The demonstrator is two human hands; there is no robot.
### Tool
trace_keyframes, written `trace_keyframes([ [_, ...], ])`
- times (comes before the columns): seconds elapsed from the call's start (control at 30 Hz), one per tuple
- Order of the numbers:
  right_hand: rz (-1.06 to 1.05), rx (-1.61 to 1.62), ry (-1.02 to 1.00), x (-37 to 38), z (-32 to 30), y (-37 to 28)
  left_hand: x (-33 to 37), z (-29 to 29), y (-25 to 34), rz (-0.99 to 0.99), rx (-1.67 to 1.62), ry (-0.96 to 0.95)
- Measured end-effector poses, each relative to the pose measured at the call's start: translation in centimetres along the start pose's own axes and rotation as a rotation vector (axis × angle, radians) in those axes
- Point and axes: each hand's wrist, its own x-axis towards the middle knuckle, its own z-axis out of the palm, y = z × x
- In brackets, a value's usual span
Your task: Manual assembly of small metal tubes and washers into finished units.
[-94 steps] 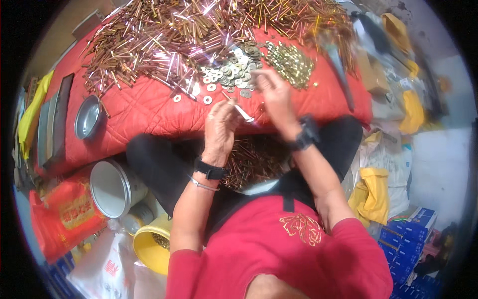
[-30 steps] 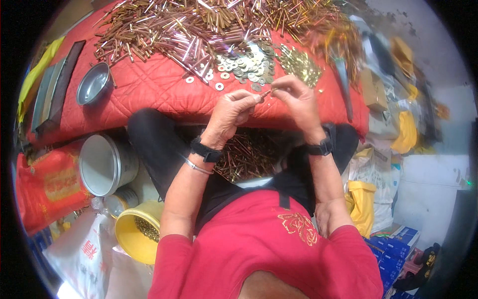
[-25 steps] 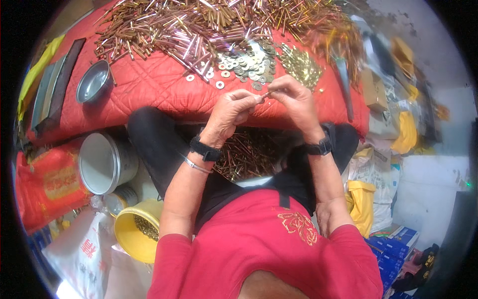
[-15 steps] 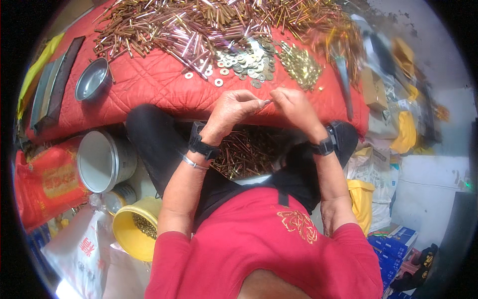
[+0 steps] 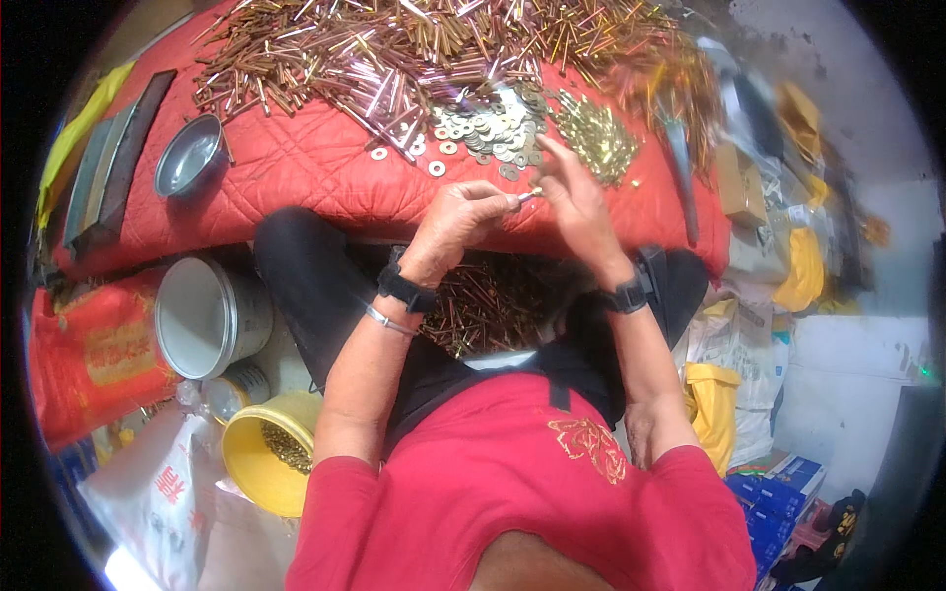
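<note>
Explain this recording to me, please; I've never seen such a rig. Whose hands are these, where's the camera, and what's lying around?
There is no machine here: a person works with two bare hands, seen from a fisheye camera on their own head, looking down, which bends straight edges. The left hand pinches a slim, shiny, apparently metal piece. The right hand is loosely open beside its tip; I can't tell whether they touch. On the red quilted cloth lie a heap of thin copper-coloured rods, flat silvery ring-shaped washers, a pile of small gold-coloured pieces and a round grey metal bowl.
</note>
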Motion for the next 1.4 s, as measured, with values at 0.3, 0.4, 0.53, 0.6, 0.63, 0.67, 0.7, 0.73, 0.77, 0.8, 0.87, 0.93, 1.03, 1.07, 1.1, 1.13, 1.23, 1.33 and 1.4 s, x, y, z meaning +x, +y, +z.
trace_keyframes([
  [0.3, -0.173, -0.066, 0.04, -0.6, 0.8, 1.0, 0.2, -0.2, 0.1, 0.027, -0.024, -0.026],
  [0.4, 0.048, -0.011, -0.058, -0.5, 0.2, 0.5, -0.2, 0.2, 0.2, -0.006, 0.026, 0.019],
  [0.53, -0.211, -0.2, -0.035, -0.4, 0.3, 1.1, 0.0, -0.1, 0.1, -0.002, 0.008, -0.005],
  [0.6, -0.064, -0.068, -0.042, -0.5, 0.4, 0.9, -0.2, 0.1, 0.2, -0.026, 0.028, 0.011],
  [0.63, 0.009, 0.0, -0.047, -0.5, 0.5, 0.7, -0.2, 0.1, 0.2, -0.029, 0.017, 0.003],
  [0.67, -0.049, -0.051, -0.028, -0.6, 0.6, 0.7, -0.1, -0.1, 0.0, -0.031, 0.006, -0.006],
  [0.7, -0.113, -0.099, -0.005, -0.5, 0.6, 0.8, 0.0, -0.2, 0.1, -0.028, 0.0, -0.012],
  [0.73, -0.177, -0.145, 0.018, -0.4, 0.7, 1.0, 0.1, -0.2, 0.1, -0.032, 0.018, -0.004],
  [0.77, -0.263, -0.141, 0.038, -0.5, 0.9, 1.2, 0.1, -0.1, 0.0, -0.035, 0.036, 0.005],
  [0.8, -0.156, -0.078, 0.017, -0.6, 0.9, 1.2, 0.0, 0.0, -0.1, -0.04, 0.055, 0.017],
  [0.87, 0.059, 0.046, -0.033, -0.8, 0.6, 1.2, 0.2, 0.0, -0.7, -0.041, 0.005, -0.003],
  [0.93, 0.029, -0.085, -0.024, -0.7, 0.3, 1.2, 0.0, 0.3, -0.1, -0.072, 0.013, 0.018],
  [1.03, -0.133, -0.172, -0.027, -1.1, 0.4, 1.0, -0.1, -0.3, 0.3, -0.085, 0.056, -0.016],
  [1.07, -0.084, -0.136, -0.032, -0.9, 0.4, 1.2, -0.1, -0.2, 0.2, -0.078, 0.039, -0.002],
  [1.1, -0.031, -0.102, -0.032, -0.7, 0.3, 1.5, -0.1, 0.2, -0.1, -0.073, 0.024, 0.008],
  [1.13, 0.021, -0.068, -0.031, -0.6, 0.3, 1.6, 0.0, 0.5, -0.2, -0.069, 0.01, 0.016],
  [1.23, -0.07, -0.113, -0.007, -0.9, 0.0, 0.1, 0.0, 0.2, 0.2, -0.083, -0.02, 0.008],
  [1.33, -0.234, -0.045, -0.034, -0.8, 0.3, 2.0, 0.1, 0.5, 0.3, -0.108, -0.024, -0.012],
  [1.4, 0.012, 0.101, -0.115, -0.8, 0.2, 2.2, 0.5, 0.4, -0.3, -0.081, 0.032, -0.002],
])
